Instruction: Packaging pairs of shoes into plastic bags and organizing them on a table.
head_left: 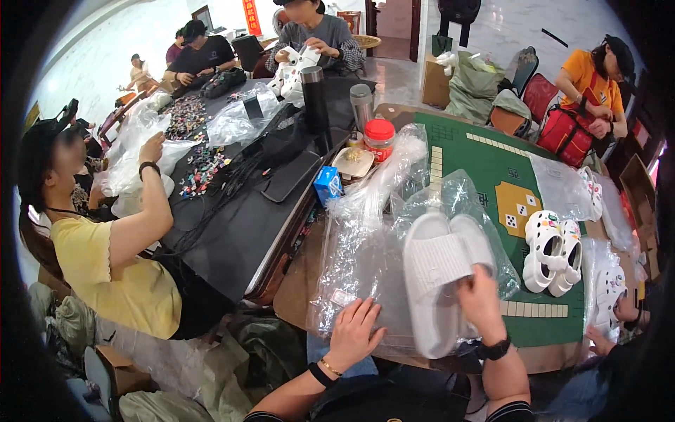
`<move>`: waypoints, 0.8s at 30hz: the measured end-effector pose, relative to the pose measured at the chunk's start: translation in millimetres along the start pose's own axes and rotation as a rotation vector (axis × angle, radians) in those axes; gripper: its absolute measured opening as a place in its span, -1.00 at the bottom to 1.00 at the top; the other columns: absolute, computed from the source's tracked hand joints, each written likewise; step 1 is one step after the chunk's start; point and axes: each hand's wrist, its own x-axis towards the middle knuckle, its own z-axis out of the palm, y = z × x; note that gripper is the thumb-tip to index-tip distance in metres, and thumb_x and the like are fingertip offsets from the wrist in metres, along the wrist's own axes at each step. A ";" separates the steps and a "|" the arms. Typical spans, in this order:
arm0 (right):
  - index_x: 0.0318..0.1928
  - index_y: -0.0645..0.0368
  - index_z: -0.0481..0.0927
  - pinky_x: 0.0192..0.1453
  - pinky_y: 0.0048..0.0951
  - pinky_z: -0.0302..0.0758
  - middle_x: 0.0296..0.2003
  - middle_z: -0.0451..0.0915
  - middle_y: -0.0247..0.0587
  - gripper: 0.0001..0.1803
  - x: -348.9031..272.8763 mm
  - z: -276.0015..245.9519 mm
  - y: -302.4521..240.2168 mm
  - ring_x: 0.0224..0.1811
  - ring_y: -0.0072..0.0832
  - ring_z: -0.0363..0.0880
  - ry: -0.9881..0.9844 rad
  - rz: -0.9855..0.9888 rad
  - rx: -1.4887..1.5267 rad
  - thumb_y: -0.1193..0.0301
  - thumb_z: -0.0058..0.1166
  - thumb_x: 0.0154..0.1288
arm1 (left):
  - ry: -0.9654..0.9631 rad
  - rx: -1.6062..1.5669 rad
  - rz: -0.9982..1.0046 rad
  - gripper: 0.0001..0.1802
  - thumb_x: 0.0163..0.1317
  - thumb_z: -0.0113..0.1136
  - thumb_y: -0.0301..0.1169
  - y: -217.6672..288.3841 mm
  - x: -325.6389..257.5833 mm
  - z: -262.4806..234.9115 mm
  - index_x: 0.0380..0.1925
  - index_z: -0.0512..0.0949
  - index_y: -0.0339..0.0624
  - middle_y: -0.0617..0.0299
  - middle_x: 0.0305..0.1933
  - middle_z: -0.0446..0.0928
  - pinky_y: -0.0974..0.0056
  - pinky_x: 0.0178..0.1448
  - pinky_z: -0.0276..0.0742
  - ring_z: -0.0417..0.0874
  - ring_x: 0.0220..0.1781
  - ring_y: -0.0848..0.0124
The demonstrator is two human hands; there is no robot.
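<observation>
A pair of white slide sandals [430,295] with ribbed straps is in front of me, the left one overlapping the other. My right hand [481,301] is closed on the right-hand sandal near its strap; part of its grip is hidden. A clear plastic bag [460,188] spreads around the toe ends; I cannot tell whether they are inside it. To the left lies a stack of clear plastic bags [360,243]. My left hand [357,329] rests on its near end with fingers spread, below a small white label [342,297].
White clogs with charms [545,257] stand on the green mat [457,141] at right. Behind the bags are a blue box [328,185], a red-lidded jar [380,137] and a tumbler [361,105]. People work around the black table [232,232] and at my right.
</observation>
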 end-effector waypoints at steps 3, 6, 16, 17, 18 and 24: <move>-0.04 0.28 0.51 -0.35 -0.22 0.49 -0.50 0.60 0.05 -0.63 -12.0 32.4 8.6 -0.48 -0.14 0.61 -0.164 0.006 -0.007 0.33 0.18 0.20 | 0.009 -0.031 0.008 -0.43 0.18 0.24 -0.11 -1.6 -1.5 0.5 0.13 0.48 -0.16 0.06 0.25 0.43 0.01 0.34 0.24 0.35 0.33 0.08; 0.05 0.26 0.49 -0.28 -0.08 0.48 -0.49 0.59 0.15 -0.54 -14.5 27.3 6.3 -0.40 0.01 0.62 -0.257 0.102 0.022 0.24 0.16 0.23 | -0.001 -0.059 0.006 -0.42 0.19 0.24 -0.11 -2.1 -2.6 -1.3 0.16 0.47 -0.16 0.05 0.27 0.41 0.00 0.34 0.25 0.35 0.34 0.07; -0.11 0.30 0.57 -0.19 -0.03 0.50 -0.44 0.62 0.19 -0.61 -10.7 -2.2 72.7 -0.30 0.12 0.61 -0.045 0.186 -0.234 0.22 0.16 0.22 | 0.033 -0.195 0.026 -0.31 0.22 0.24 -0.08 12.1 4.7 -10.7 0.23 0.35 -0.30 -0.09 0.29 0.34 -0.05 0.38 0.21 0.32 0.34 -0.02; -0.18 0.29 0.61 -0.16 -0.03 0.50 -0.41 0.63 0.20 -0.63 -11.7 0.5 73.5 -0.27 0.13 0.61 -0.117 0.197 -0.245 0.21 0.15 0.21 | -0.001 -0.258 0.031 -0.29 0.23 0.23 -0.07 14.5 4.9 -11.0 0.24 0.33 -0.31 -0.11 0.29 0.34 -0.06 0.38 0.21 0.33 0.33 -0.03; -0.18 0.29 0.61 -0.16 -0.03 0.50 -0.41 0.63 0.20 -0.63 -12.4 3.3 71.7 -0.27 0.13 0.61 -0.117 0.190 -0.240 0.21 0.15 0.21 | -0.034 -0.321 0.038 -0.28 0.24 0.22 -0.06 16.0 5.3 -10.3 0.25 0.32 -0.32 -0.14 0.29 0.33 -0.08 0.38 0.21 0.34 0.31 -0.05; -0.30 0.32 0.61 -0.20 -0.12 0.51 -0.42 0.63 0.16 -0.64 -13.2 2.8 62.8 -0.31 0.07 0.62 -0.067 0.147 -0.195 0.20 0.16 0.18 | -0.041 -0.222 -0.016 -0.31 0.26 0.20 -0.08 13.0 -0.4 -6.2 0.25 0.31 -0.29 -0.13 0.27 0.35 -0.04 0.36 0.26 0.38 0.27 -0.05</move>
